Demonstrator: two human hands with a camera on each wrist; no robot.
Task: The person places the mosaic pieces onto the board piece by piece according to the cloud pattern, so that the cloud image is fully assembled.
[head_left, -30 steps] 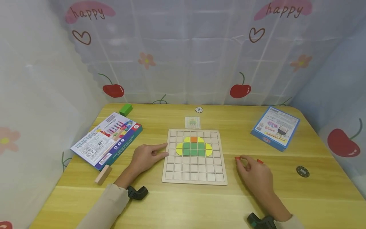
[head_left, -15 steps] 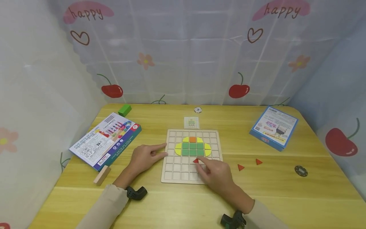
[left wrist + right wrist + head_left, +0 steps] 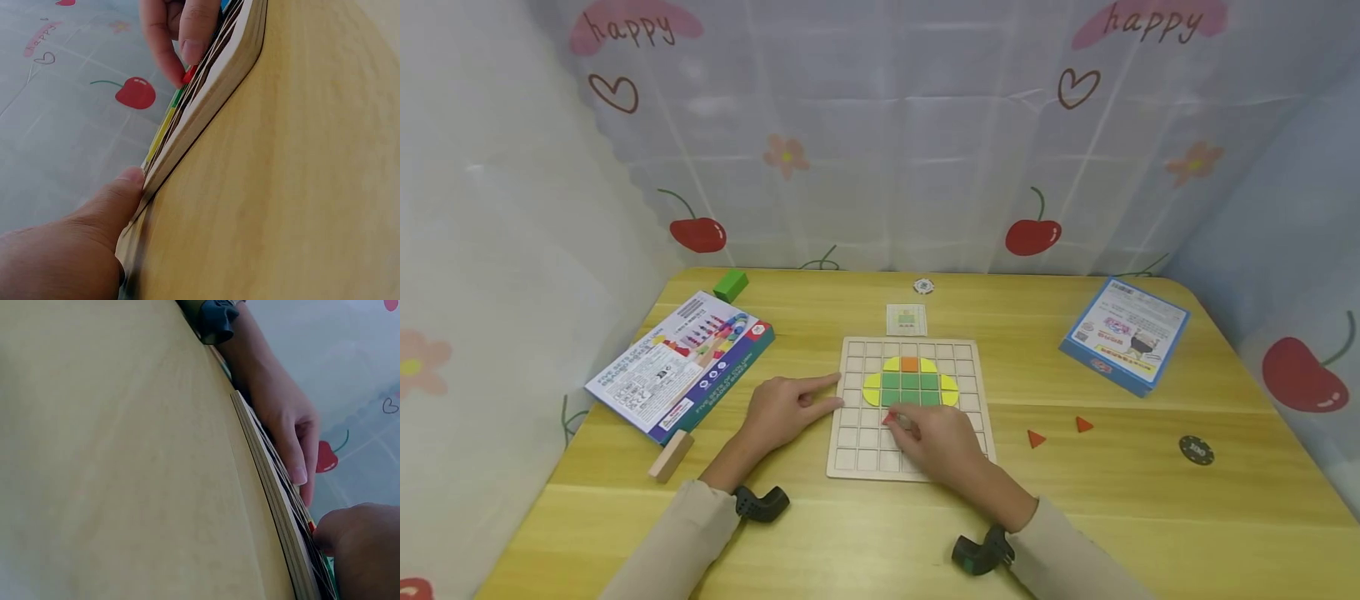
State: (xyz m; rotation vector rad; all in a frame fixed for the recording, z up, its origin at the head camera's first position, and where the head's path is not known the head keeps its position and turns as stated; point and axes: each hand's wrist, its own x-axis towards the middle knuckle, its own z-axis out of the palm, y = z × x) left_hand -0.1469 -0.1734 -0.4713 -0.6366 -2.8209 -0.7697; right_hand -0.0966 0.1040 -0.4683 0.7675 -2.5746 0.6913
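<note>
Red piece (image 3: 889, 417) mostly hidden under right hand (image 3: 934, 442), board (image 3: 850, 460) lower cells covered by that hand, card (image 3: 906, 319) print too small to read (likewise chip (image 3: 1196, 450)), both sleeves cut off at bottom edge.

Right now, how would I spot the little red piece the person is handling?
Find the wooden grid board mid-table, with its green and yellow picture. Just below the green squares, the right hand pinches a red triangle. Unlike the two loose triangles on the table, it is on the board.
</note>
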